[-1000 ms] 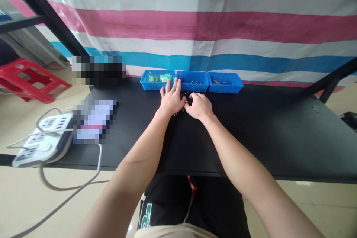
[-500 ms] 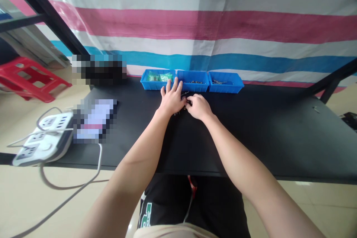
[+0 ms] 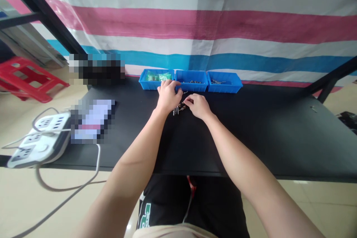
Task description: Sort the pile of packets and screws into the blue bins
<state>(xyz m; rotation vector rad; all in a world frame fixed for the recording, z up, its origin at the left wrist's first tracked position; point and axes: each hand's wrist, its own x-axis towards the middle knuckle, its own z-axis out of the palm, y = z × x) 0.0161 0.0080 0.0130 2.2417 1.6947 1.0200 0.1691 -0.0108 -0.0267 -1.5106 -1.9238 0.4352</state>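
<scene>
Several small metal pieces [image 3: 177, 110] lie on the black table between my hands. Just left of them and above the table is my left hand [image 3: 168, 96], its fingers curved and apart at the front of the blue bins; nothing shows in it. My right hand [image 3: 198, 105] has thumb and fingertips pinched together at the right of the pieces; whatever it grips is too small to name. Green-and-clear packets fill the left blue bin [image 3: 150, 84]. Small metal parts lie in the middle blue bin [image 3: 192, 87] and thin metal ones in the right blue bin [image 3: 225, 88].
On the left of the black table [image 3: 134, 130] are a white power strip [image 3: 41, 143] with cables and a blurred flat object [image 3: 93, 121]. A blurred dark object [image 3: 103, 71] stands at the back left. Striped sheeting [image 3: 167, 22] hangs behind the bins.
My left hand has drawn its spread fingers into a curve and moved slightly left, away from my right hand. More of the metal pieces between them now shows.
</scene>
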